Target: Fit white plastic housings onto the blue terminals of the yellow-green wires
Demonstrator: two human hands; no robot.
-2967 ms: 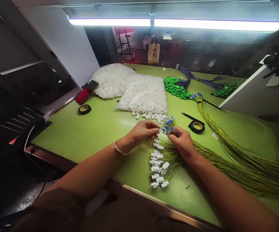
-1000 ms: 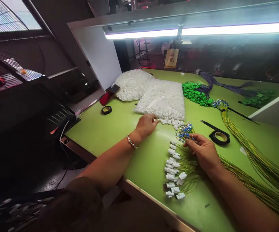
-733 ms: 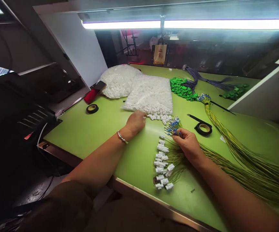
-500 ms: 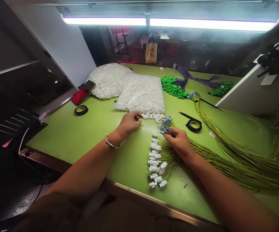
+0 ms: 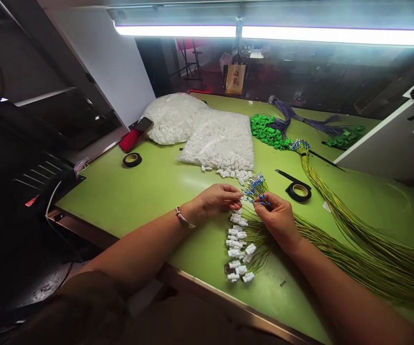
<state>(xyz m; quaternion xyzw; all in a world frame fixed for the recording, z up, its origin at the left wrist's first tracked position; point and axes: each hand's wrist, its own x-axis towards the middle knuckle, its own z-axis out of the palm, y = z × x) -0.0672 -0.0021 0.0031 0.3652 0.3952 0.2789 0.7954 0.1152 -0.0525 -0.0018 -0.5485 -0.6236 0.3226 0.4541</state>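
Note:
My left hand point(image 5: 224, 197) is closed in a pinch on a small white connector housing point(image 5: 241, 198), mostly covered by the fingers. Close on its right, my right hand point(image 5: 274, 213) grips a yellow-green wire with a blue terminal end point(image 5: 262, 197). The fingertips of both hands are a small gap apart. Behind them fans a bundle of blue-and-silver terminal ends point(image 5: 257, 183), whose yellow-green wires point(image 5: 321, 247) run off to the right. Below my left hand lies a column of white connectors point(image 5: 236, 243) with wires attached.
Clear bags of white housings point(image 5: 221, 136) lie at the back, with loose white housings point(image 5: 233, 173) spilling in front. Rolls of black tape point(image 5: 132, 160) sit on the green table point(image 5: 113, 206). Green connectors point(image 5: 267, 132) and another wire bundle point(image 5: 312, 172) lie right. A partition point(image 5: 379, 127) stands there.
My left hand has come from the loose housings toward my right hand, carrying a white housing. My right hand stays by the wire bundle. The whole view has shifted slightly.

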